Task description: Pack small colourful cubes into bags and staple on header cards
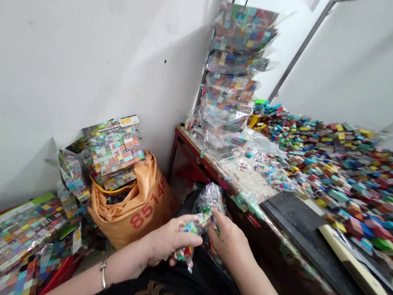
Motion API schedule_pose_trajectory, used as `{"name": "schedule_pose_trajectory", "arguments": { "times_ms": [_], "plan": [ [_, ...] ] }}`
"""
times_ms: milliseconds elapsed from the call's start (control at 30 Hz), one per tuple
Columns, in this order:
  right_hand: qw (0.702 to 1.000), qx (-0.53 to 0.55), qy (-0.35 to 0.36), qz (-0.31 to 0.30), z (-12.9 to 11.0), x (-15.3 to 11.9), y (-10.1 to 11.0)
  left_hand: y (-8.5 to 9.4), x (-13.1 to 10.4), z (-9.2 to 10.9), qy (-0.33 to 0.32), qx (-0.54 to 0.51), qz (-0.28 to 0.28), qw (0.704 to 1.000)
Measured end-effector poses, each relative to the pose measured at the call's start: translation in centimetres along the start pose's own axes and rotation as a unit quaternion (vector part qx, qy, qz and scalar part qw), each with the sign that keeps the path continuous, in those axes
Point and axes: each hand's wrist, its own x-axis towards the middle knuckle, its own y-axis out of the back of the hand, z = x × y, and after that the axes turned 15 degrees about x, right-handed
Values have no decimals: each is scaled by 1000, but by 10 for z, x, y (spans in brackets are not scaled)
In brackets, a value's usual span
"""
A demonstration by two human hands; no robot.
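My left fingers [195, 240] are pinching a small clear packet of colored pieces [186, 252] above the lap; my right fingers [216, 219] are meeting its top (grip unclear); steady, light pinching is suiting thin plastic.

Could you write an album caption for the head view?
The left hand and right hand handle small bagged pieces beside a table heaped with colourful blocks.

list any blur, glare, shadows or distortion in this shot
Head view: block pile smeared toward the right edge, small packets in the left hand soft; head view: pale glints on the stacked plastic bags, soft shadows across the white wall; head view: dark upper right corner, stretching toward the edges.
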Motion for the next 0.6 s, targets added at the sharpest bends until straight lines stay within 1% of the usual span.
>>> {"name": "schedule_pose_trajectory", "arguments": {
  "times_ms": [133, 233, 300, 367, 433, 600],
  "plan": [
    [1000, 7, -14, -20, -2, -6, -1, -5, 9, 3, 8, -23, -8, 1000],
    [999, 26, -36, -2, -2, -6, 0, -10, 16, 4, 2, -45, -12, 999],
    [998, 48, -46, 12, -1, -4, 1, -14, 22, 3, -1, -59, -3, 998],
    [996, 76, -46, 23, 1, -2, 1, -20, 27, 2, 1, -72, 22, 997],
    [993, 105, -47, 37, 3, 1, 2, -25, 33, 2, 6, -83, 59, 995],
    [977, 192, -56, 80, 7, 8, 6, -35, 48, 13, 3, -124, 131, 984]
  ]
}}
